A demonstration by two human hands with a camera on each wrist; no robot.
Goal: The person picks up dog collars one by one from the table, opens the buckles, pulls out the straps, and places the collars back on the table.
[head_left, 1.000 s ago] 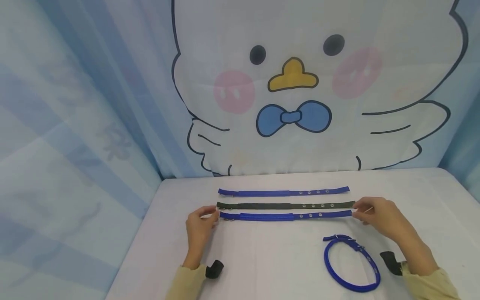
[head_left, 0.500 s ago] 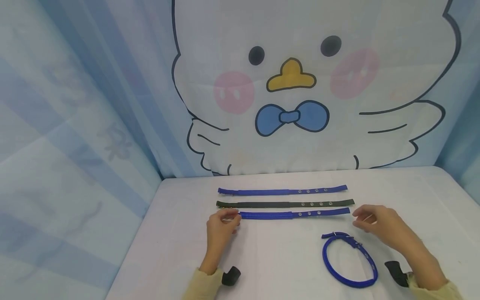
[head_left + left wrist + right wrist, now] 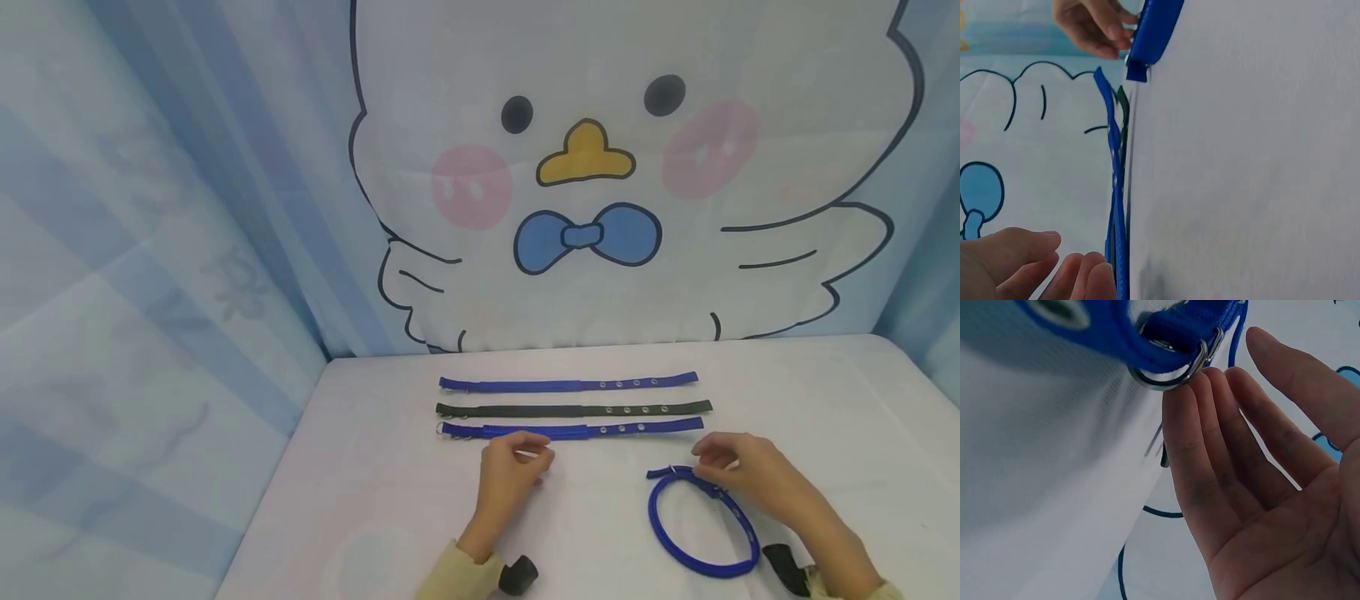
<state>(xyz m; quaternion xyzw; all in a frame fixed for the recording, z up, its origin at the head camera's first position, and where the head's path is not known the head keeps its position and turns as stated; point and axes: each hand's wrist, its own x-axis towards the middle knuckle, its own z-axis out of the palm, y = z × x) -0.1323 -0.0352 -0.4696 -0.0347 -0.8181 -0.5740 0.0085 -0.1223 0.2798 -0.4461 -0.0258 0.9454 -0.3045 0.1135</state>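
Three pet collars lie flat in parallel rows on the table in the head view: a blue collar (image 3: 517, 386) at the back, a dark green collar (image 3: 525, 411) in the middle and a blue collar (image 3: 652, 427) in front. My left hand (image 3: 510, 475), relaxed and holding nothing, hovers at the front collar's near edge. To the right lies a buckled blue collar (image 3: 658, 525), closed into a ring. My right hand (image 3: 757, 475) is at its buckle end. In the right wrist view the fingertips reach the metal ring (image 3: 1172, 381), thumb apart; firm contact is hard to tell.
A white cloth-covered table (image 3: 360, 467) carries everything. Behind it hangs a curtain (image 3: 585, 308) printed with a cartoon bird, and another pale blue curtain (image 3: 150, 333) runs along the left. Black wrist devices (image 3: 519, 575) sit at both cuffs.
My left hand has left the front collar's left end and moved right and nearer. The right hand has let go of the collars' right ends and come down to the ring-shaped collar.
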